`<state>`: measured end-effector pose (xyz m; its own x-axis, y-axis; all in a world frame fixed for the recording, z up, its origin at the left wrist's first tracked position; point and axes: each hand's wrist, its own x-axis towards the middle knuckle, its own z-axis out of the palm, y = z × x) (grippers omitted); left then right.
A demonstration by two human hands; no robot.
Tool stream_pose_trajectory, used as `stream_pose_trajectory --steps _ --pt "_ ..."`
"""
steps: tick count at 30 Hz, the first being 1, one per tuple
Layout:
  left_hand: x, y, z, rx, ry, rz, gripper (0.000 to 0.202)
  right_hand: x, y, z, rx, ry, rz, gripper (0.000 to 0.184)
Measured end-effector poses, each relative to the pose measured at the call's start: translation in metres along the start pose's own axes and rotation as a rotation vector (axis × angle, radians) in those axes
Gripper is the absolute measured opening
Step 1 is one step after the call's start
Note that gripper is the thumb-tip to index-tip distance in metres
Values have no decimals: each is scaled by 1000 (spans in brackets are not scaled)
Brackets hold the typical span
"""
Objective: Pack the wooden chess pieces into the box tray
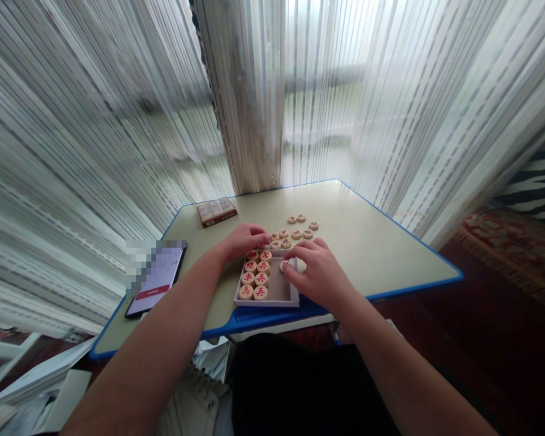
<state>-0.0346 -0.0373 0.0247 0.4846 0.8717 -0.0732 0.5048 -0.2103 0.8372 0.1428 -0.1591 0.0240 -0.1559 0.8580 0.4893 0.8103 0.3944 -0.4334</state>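
Your right hand (318,272) pinches a pale round wooden disc (283,265) between thumb and fingertips, just inside the far right of the shallow grey box (281,292). Your left hand (241,240) curls fingers-down over the box's far left corner; whether it grips anything cannot be told. Red-marked discs (254,280) line the box's left side in two columns, and loose discs (300,227) lie beyond on the table (381,248).

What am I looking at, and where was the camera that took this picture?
The picture comes from a camera worn on a person's head, looking down at their own bare arms. On the pale table with a blue rim lie a shallow grey box partly filled with round wooden discs marked in red, loose discs beyond it, a dark smartphone and a small brown box. The left hand touches discs at the grey box's far end; the right hand pinches a single disc.
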Motion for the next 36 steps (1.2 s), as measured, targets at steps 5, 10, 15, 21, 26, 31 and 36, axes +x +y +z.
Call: stream_pose_trajectory --steps 5,10,15,21,26,31,36 --pt "0 0 -1 -14 -21 -1 32 -2 -2 -2 -58 -58 -97 14" --pt "1 0 -2 13 -34 3 32 0 4 -6 -73 -121 -178 19" --pt "-1 2 -2 47 -19 10 32 0 6 -9 -110 -126 -203 21" --pt "0 1 -2 50 -35 8 33 0 9 -11 -54 -56 -207 19" --pt "0 2 -2 67 -30 7 33 1 11 -14 12 152 -119 37" --pt "-1 4 -1 47 -23 3 34 1 11 -12 -13 -31 -200 20" --pt "-1 4 -1 43 -23 3 34 0 7 -6 -99 -175 -245 22"
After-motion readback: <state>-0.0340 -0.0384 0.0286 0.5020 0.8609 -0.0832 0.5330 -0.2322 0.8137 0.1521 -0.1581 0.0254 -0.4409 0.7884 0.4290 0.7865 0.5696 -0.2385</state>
